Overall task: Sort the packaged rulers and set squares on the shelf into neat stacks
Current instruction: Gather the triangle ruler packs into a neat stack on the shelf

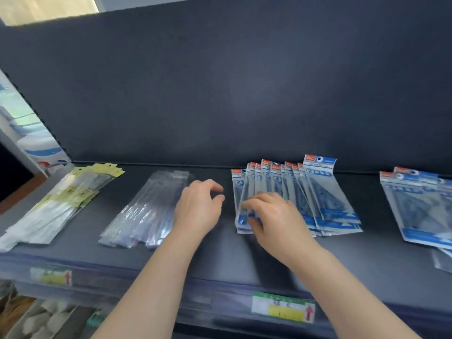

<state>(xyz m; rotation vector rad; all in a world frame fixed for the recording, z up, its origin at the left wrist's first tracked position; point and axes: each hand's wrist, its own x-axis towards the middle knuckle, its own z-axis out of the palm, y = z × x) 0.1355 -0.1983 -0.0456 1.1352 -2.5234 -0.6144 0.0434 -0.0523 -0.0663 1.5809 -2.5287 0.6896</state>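
Note:
Several blue-and-red headed set square packs (325,196) lie fanned out across the middle of the dark shelf (220,253). My right hand (271,216) rests on the left part of that fan, fingers spread over the packs' lower halves and thumb at their near edge. My left hand (199,206) hovers just left of the fan with loosely curled fingers, holding nothing, over the right edge of a pile of clear ruler packs (144,211). A pile of yellow-headed ruler packs (61,201) lies at the far left. More blue set square packs (420,206) lie at the right.
The shelf has a dark back wall (244,94) close behind the packs. Price labels (283,307) sit on the front rail. A lower shelf with pale goods (44,319) shows at the bottom left. A white box (27,128) borders the left end.

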